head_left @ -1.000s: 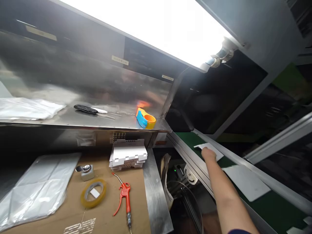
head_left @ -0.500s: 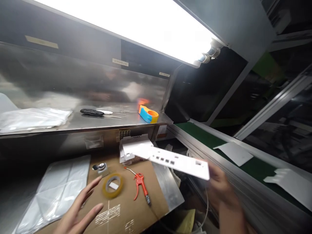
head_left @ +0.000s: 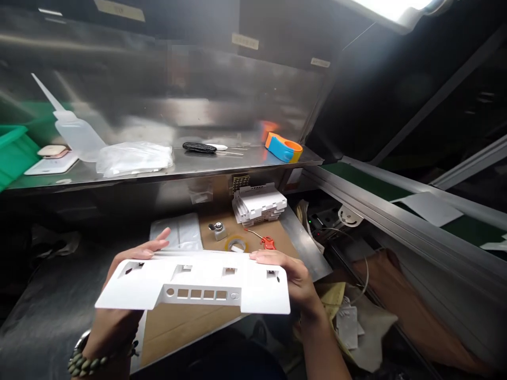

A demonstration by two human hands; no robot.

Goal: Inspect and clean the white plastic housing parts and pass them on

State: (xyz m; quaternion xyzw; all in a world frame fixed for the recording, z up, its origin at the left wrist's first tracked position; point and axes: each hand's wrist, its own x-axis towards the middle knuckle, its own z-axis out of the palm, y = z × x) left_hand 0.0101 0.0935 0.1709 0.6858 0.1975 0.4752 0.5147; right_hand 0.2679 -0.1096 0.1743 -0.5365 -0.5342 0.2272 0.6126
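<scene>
Both hands are holding a flat white plastic panel with rectangular cut-outs [head_left: 198,282] level, near the body, over the near edge of the brown cardboard-covered bench [head_left: 186,327]. Left hand [head_left: 130,274] is gripping the panel's left end from underneath, fingers [head_left: 156,245] stretched loosely over the far edge, only partly closed. Right hand [head_left: 295,277] is clamping the right end, fingers curled along the far edge, thumb side hidden behind the panel. Farther back on the bench: a stack of similar white panels [head_left: 259,203], a roll of clear yellowish tape [head_left: 236,244], a red air blow gun [head_left: 267,241], a small grey metal block with a knob [head_left: 217,230], a clear plastic bag [head_left: 178,232]. A blue-and-orange tape dispenser [head_left: 283,148] is sitting on the steel shelf [head_left: 222,163] above. Green conveyor belt [head_left: 368,182] is running along the right, carrying a white sheet piece [head_left: 430,208].
</scene>
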